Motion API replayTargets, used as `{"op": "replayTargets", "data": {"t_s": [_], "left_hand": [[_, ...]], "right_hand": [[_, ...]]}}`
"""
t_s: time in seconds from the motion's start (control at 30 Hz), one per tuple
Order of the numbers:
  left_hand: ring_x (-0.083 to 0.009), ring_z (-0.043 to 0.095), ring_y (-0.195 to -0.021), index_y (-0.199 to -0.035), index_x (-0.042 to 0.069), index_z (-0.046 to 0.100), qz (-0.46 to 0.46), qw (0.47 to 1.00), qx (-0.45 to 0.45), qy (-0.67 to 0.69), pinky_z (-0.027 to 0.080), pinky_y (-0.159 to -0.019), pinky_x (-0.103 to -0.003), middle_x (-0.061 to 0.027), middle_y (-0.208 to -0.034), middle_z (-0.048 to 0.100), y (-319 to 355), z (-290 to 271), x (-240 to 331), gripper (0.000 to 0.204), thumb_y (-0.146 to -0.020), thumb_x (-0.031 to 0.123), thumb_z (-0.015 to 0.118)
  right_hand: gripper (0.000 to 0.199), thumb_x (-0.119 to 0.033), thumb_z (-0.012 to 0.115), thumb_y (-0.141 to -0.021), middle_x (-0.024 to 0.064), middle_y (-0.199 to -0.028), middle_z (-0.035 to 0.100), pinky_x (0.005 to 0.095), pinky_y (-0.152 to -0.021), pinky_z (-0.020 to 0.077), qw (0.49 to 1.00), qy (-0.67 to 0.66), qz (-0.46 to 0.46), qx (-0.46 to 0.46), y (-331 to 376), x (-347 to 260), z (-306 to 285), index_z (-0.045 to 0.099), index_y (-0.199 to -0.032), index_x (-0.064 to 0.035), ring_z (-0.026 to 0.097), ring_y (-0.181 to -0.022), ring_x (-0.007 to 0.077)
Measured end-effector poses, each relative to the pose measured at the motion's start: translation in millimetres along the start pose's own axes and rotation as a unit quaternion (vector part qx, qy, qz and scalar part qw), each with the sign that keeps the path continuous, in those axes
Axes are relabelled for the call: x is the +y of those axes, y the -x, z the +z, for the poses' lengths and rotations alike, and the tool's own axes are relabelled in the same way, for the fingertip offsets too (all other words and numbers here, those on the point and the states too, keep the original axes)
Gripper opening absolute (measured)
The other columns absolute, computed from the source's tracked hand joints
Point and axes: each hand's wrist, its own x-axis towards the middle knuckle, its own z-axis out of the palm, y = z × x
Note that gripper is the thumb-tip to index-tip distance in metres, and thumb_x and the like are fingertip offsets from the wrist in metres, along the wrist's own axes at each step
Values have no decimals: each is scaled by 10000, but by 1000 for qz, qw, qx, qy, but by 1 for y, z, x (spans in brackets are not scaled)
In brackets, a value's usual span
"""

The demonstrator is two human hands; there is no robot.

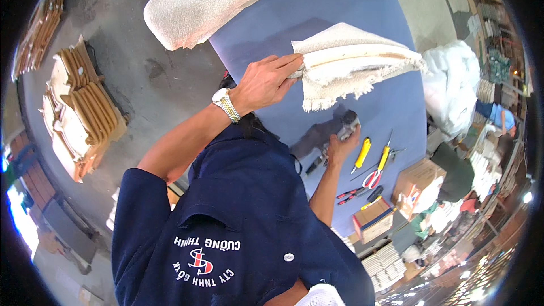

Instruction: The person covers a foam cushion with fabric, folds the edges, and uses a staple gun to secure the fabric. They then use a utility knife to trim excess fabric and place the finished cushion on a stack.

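My left hand (271, 81), with a metal-band watch at its wrist, is closed on the left end of a curved, padded piece (357, 59) lying on the blue table top. Cream textured fabric (340, 33) spreads out from both sides of this piece, its near edge frayed. White padding and a pale strip show along the middle. Closer to me, my right hand (343, 146) is wrapped around a silver and black staple gun (347, 127), held apart from the fabric. Part of the tool is hidden by the fingers and dark shadow.
Right of my right hand lie a yellow cutter knife (361, 154), a yellow-handled screwdriver (384, 156), red-handled scissors (372, 179) and pliers (351, 195). Cardboard boxes (419, 184) and a white plastic bag (451, 76) border the table. A cream upholstered piece (209, 0) sits at the far left.
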Motion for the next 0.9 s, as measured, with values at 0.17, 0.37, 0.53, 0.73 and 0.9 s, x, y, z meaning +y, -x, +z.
{"op": "replayTargets", "data": {"t_s": [0.17,0.37,0.53,0.73,0.9], "left_hand": [[-307,694,-946,-1356,41,627,-14,1000,-4,4,592,-820,-386,-114,-1371,660,0,1,-1,537,-843,114,767],[-287,677,-921,-1380,79,624,-15,1000,5,8,596,-764,-378,-79,-1382,659,5,4,-2,574,-826,99,773],[-271,664,-897,-1395,105,604,-23,1000,4,8,596,-706,-371,-41,-1383,656,5,6,0,601,-822,128,784],[-269,664,-882,-1406,108,607,-30,999,13,25,595,-724,-364,-46,-1381,665,7,10,0,660,-780,108,817],[-274,681,-902,-1345,116,633,-24,999,33,21,596,-700,-373,-16,-1335,683,5,9,1,536,-834,150,791]], "right_hand": [[735,-34,696,-883,145,-1203,615,313,-694,578,915,-384,110,-63,22,-83,-107,387,-1549,-62,670,-824,190],[657,-77,767,-823,196,-1303,650,374,-941,527,931,-146,-269,-199,32,-216,-129,536,-1422,63,669,-1093,263],[633,-97,735,-801,187,-1263,678,358,-989,507,906,-164,-307,-243,15,-244,-82,572,-1397,43,662,-1138,229],[656,-105,734,-761,189,-1219,708,356,-961,527,909,-189,-267,-260,5,-218,-51,596,-1391,15,699,-1107,245],[661,-99,741,-741,221,-1237,707,367,-969,534,910,-173,-285,-248,4,-210,-52,608,-1382,-2,711,-1146,308]]}}
